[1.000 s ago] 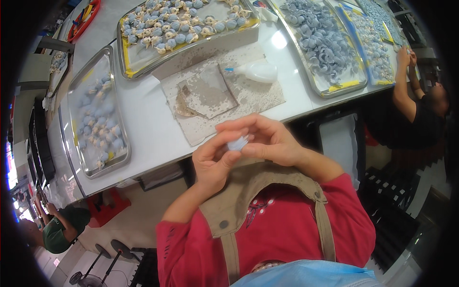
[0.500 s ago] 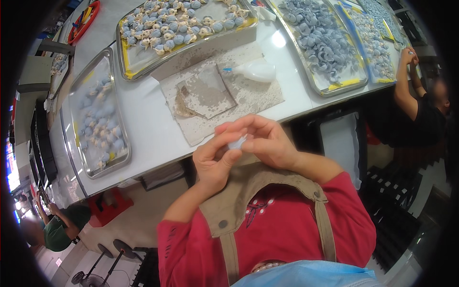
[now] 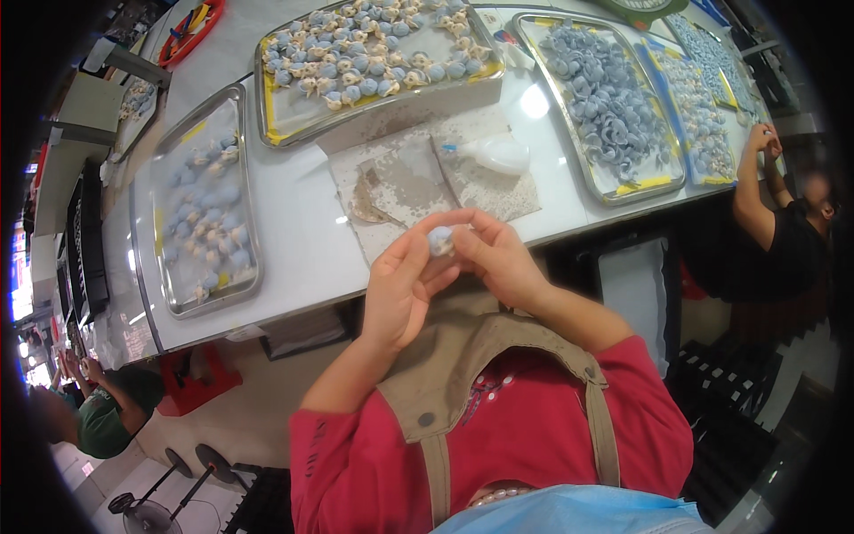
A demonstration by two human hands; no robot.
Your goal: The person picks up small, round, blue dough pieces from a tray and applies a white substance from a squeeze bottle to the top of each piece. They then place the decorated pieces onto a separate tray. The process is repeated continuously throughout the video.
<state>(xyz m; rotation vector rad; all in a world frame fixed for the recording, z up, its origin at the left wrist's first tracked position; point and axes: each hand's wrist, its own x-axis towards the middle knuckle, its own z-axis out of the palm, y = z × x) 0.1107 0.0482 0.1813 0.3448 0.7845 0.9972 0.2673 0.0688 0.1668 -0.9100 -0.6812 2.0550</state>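
Head view: just before the card (image 3: pixel 405 182), a piece (image 3: pixel 440 241) is pinched by the right hand (image 3: pixel 498 265); the left hand (image 3: pixel 393 289) is half-curled alongside, grip unclear; seemingly finished figures (image 3: pixel 351 93) are laid beyond the card; rightward, loose shells (image 3: pixel 605 102) are apparently left.

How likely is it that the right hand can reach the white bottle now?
Probably yes: the white bottle lies on the stained sheet just beyond the right hand, nothing visible between, though that hand is occupied with the small blue piece.
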